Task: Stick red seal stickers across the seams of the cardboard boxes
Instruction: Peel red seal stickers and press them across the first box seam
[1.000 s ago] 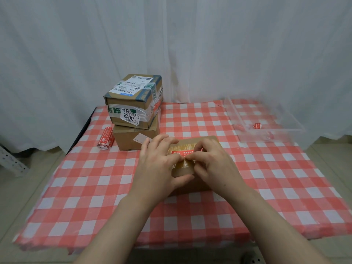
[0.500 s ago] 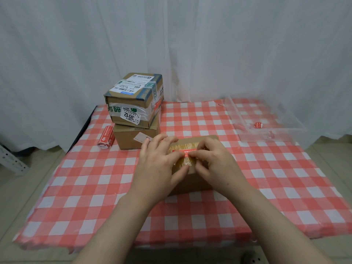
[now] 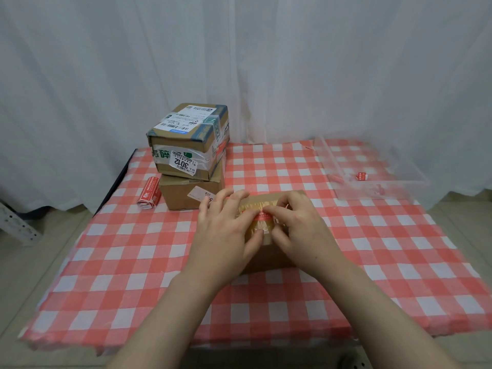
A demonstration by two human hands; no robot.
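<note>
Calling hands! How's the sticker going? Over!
Left hand flat on box, thumb on sticker. Right hand pinches sticker's other end. Sticker across tape. Nothing blocking.

Cardboard box (image 3: 266,249) at centre of checked tablecloth (image 3: 133,262), L hand (image 3: 226,230) flat on its top, R hand (image 3: 300,225) w/ curled fingers holding red seal sticker (image 3: 262,215) on taped seam, 2 stacked boxes (image 3: 186,145) behind left, sticker roll (image 3: 149,192) beside them, clear tray (image 3: 386,193) at right.

White curtain (image 3: 266,62) hangs right across the back, evenly lit. Checked red-and-white cloth over the tabletop (image 3: 133,262), pale floor (image 3: 40,262) around it, perforated metal bar (image 3: 16,225) off its left edge.
</note>
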